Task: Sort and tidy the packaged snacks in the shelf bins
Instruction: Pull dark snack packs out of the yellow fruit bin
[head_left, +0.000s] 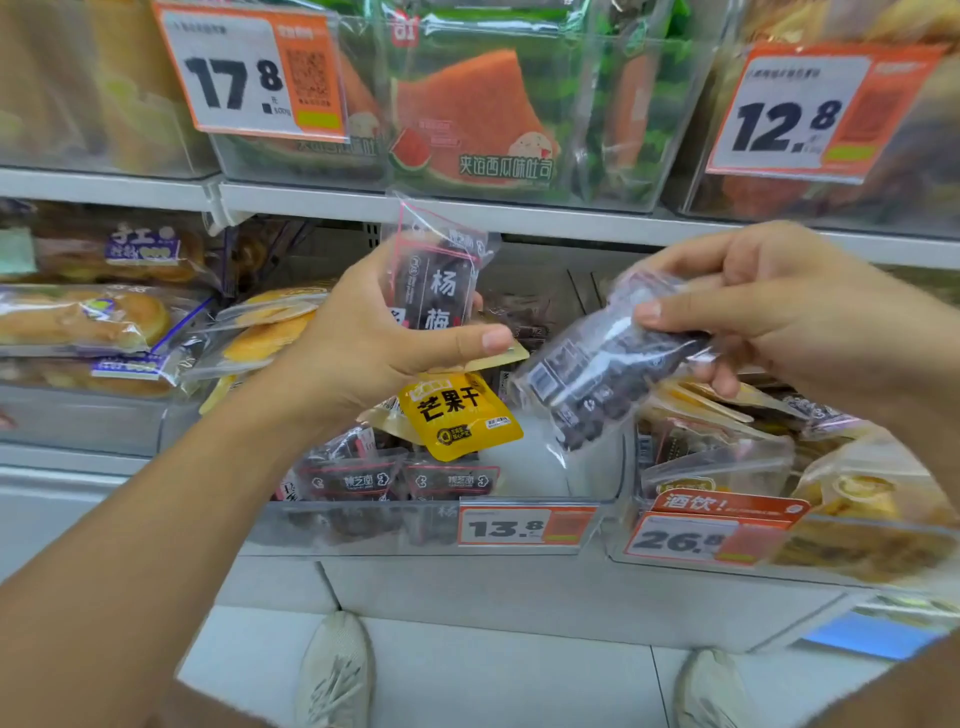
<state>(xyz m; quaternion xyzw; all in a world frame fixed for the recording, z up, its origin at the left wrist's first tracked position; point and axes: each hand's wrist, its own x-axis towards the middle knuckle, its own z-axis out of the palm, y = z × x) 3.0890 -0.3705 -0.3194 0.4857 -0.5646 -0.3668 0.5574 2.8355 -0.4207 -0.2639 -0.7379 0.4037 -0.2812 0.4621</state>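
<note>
My left hand (374, 332) grips several snack packets at once: upright dark plum packets (441, 280) with clear tops and, below the palm, a yellow dried-mango packet (460, 415). My right hand (769, 306) pinches the upper end of another clear bag of dark plums (592, 384), which hangs tilted above the middle clear bin (363, 525). That bin carries a 13.8 price tag (524, 527) and has more dark plum packets (395, 478) lying at its front left.
A bin tagged 26.8 (696, 540) at the right holds yellow and dark packets mixed together. Bread packs (88, 317) fill the left bins. The upper shelf has watermelon toast (483, 114) and price tags. My shoes (337, 670) stand on the white floor below.
</note>
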